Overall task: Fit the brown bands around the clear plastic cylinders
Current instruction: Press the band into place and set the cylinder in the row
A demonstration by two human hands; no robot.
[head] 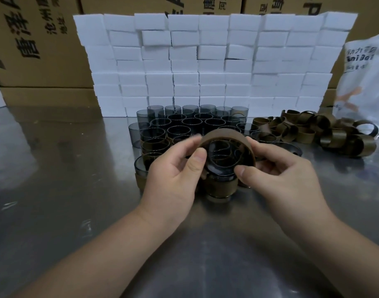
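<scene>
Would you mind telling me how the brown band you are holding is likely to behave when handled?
The brown band is probably flexible: loose ones in the pile lie squashed and bent. It likely weighs little, since the left hand and right hand hold it by fingertip pinches. Set on edge, it might roll on the shiny table.
</scene>
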